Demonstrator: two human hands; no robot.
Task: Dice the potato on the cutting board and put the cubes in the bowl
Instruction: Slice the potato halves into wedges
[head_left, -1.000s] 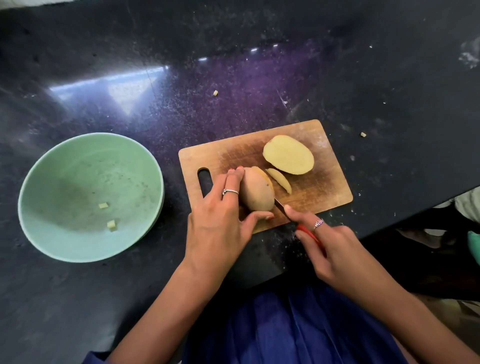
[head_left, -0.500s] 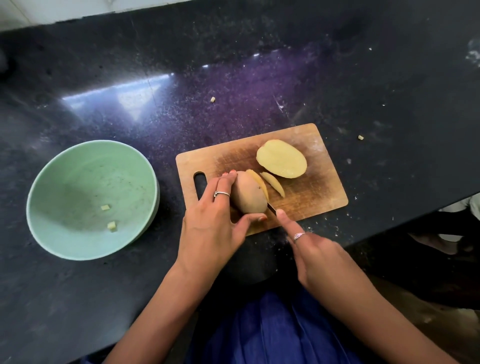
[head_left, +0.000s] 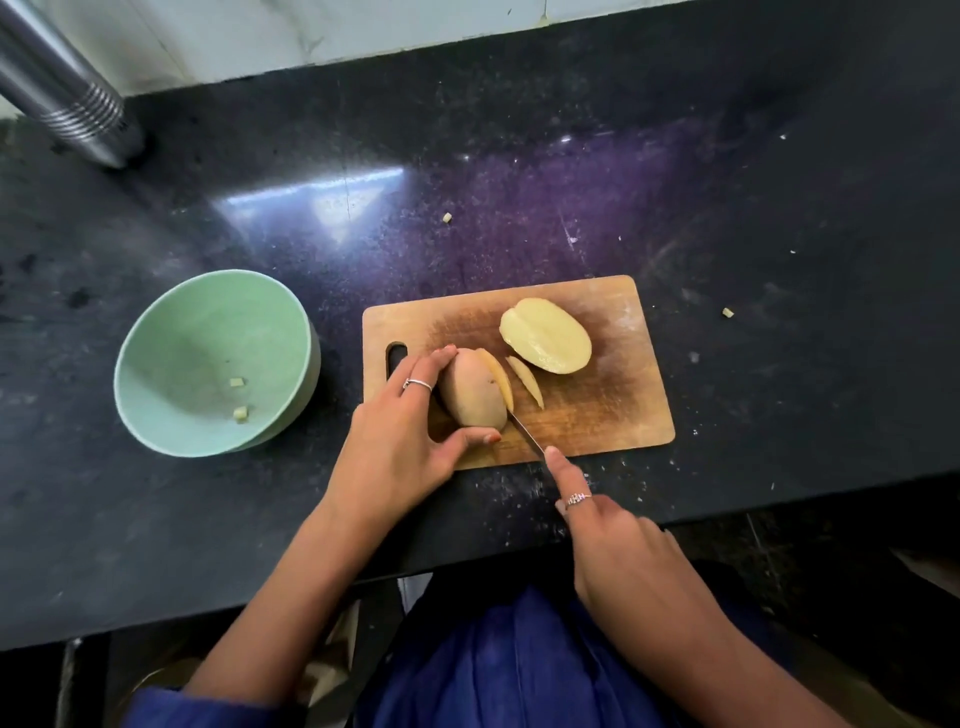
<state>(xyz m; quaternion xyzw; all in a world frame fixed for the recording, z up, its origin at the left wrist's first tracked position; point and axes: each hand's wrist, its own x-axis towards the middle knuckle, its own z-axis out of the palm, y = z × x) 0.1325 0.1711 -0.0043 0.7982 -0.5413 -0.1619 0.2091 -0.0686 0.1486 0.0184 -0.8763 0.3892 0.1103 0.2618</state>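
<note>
A wooden cutting board (head_left: 613, 415) lies on the dark counter. My left hand (head_left: 400, 441) grips a potato half (head_left: 470, 397) standing skin-up on the board. My right hand (head_left: 618, 540) holds a knife (head_left: 524, 431), index finger along its back, with the blade in the potato's right side behind a partly cut slice. A thin loose slice (head_left: 525, 381) lies just right of it. The other potato half (head_left: 545, 335) rests cut face up at the board's far side. The green bowl (head_left: 156, 332) to the left holds two small cubes (head_left: 238, 397).
A metal tube (head_left: 62, 98) slants across the far left corner. Stray potato bits lie on the counter, one behind the board (head_left: 446, 217) and one to its right (head_left: 728, 312). The counter's front edge runs just under my hands.
The knife blade has pushed further into the potato half and my right hand has moved forward. The camera has tilted up, showing the wall and metal tube.
</note>
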